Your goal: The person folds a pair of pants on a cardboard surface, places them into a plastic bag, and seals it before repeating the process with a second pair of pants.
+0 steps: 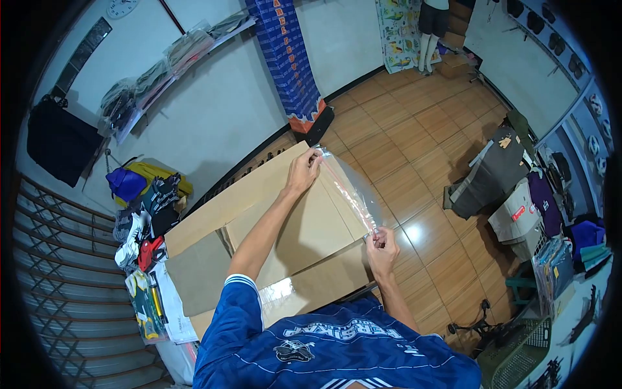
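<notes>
A clear plastic bag [348,189] is stretched between my two hands at the far right edge of the cardboard surface, its pinkish strip running from one hand to the other. My left hand [304,171] pinches the upper end of that edge. The lower end is gripped between the fingertips of my right hand [383,249]. Under my arms lies the flattened cardboard [311,223], with a piece of clear tape [278,292] near my body. A folded olive-grey cloth [199,271] rests on the cardboard's left part, away from both hands.
Left of the cardboard are piled clothes and packaged goods [146,305], beside a folding metal gate [71,279]. A blue wrapped pillar [285,58] stands beyond. To the right are hanging trousers [483,175], a green crate [515,360] and tiled floor [421,175].
</notes>
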